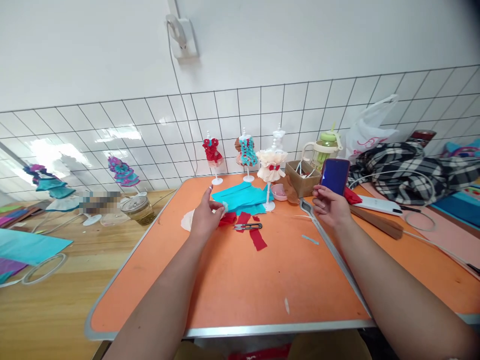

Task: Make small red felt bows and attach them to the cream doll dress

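My left hand (206,214) is over the left part of the orange table (232,285), with thumb and fingers closed on a small pale scrap (225,206). My right hand (330,206) holds a dark phone (335,176) near its lower edge, at the right of the table. Blue crepe paper (243,197) lies beyond my left hand, with red paper pieces (258,240) nearer. Small thread snips (248,226) rest on the red pieces. Behind stand a mini dress form in cream ruffles (272,165), one in red (212,152) and one in blue flowers (247,151).
A cardboard box (302,180), a green-lidded bottle (326,150) and a checked cloth (397,170) are at the back right. Left, on a wooden table (93,280), are a glass jar (138,209) and two dressed forms. A white cable (438,242) crosses the right side.
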